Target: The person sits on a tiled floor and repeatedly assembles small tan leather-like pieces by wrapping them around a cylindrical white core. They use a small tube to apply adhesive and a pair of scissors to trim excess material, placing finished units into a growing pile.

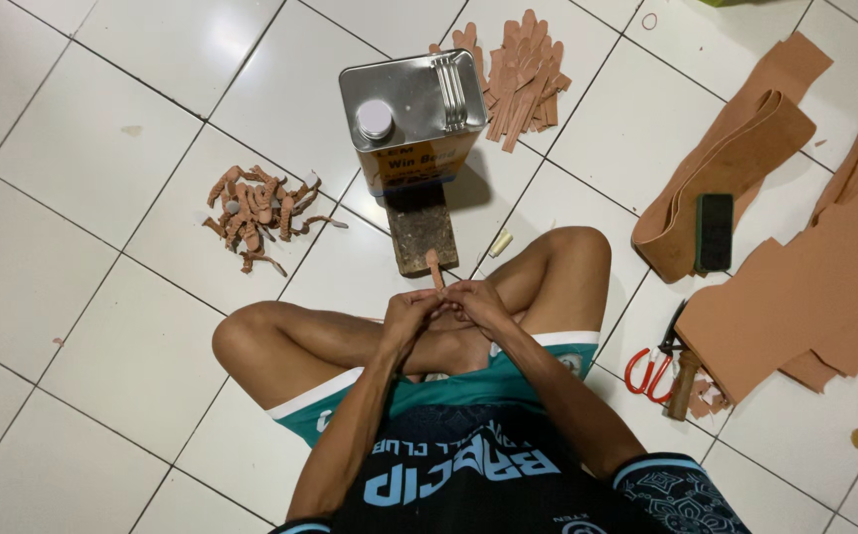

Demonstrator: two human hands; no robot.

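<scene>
Both hands — left hand (411, 314) and right hand (475, 302) — pinch one tan strip (435, 269) upright before me; I judge a slack grip drops it towards the far glue can (412, 119).

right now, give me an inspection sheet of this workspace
surface: white tiled floor, person seated cross-legged.
job's things: tan strip pinched upright between both hands; flat strips pile; curled strips pile.
clutter: metal can on a wooden block, folded tan sheet, black block, red scissors.
grippers: left hand and right hand both closed on the strip.
cables: nothing seen.
surroundings: more tan sheets at right.
</scene>
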